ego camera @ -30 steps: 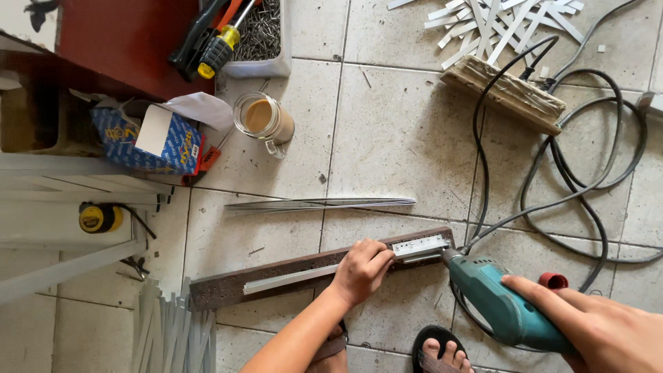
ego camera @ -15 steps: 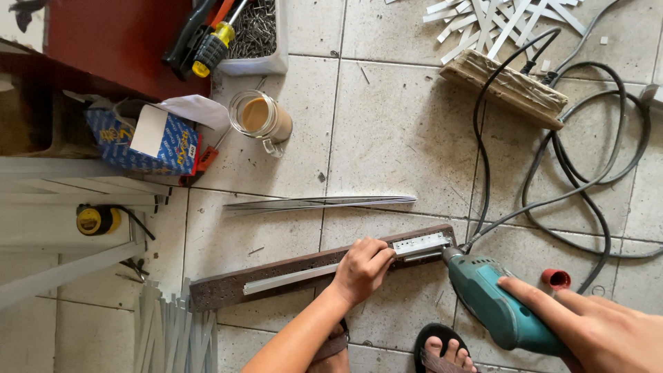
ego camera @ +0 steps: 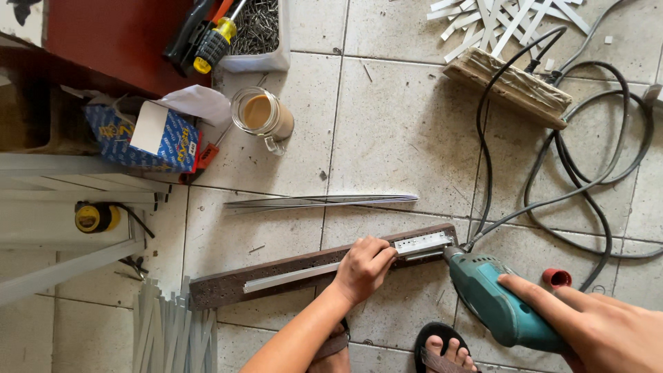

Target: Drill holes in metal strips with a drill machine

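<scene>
My left hand [ego camera: 364, 267] presses down on a thin aluminium strip [ego camera: 345, 262] that lies along a dark wooden plank [ego camera: 228, 284] on the tiled floor. My right hand [ego camera: 594, 324] grips a teal electric drill [ego camera: 494, 300] at the lower right. The drill's tip touches the strip's right end, near a flat perforated metal piece [ego camera: 423, 243]. The drill's black cord [ego camera: 552, 166] loops away to the upper right.
A pair of thin metal strips [ego camera: 321, 202] lies above the plank. A glass mug of coffee [ego camera: 262, 114], a blue carton [ego camera: 148, 138], a box of nails [ego camera: 259, 31], a yellow tape measure [ego camera: 93, 217], white offcuts [ego camera: 504, 17], a wooden block [ego camera: 507, 86], a red cap [ego camera: 556, 278]. My sandalled feet [ego camera: 442, 352] are below.
The drill and my right hand have shifted slightly left and up, bringing the tip against the strip's end. My left hand has stayed in place.
</scene>
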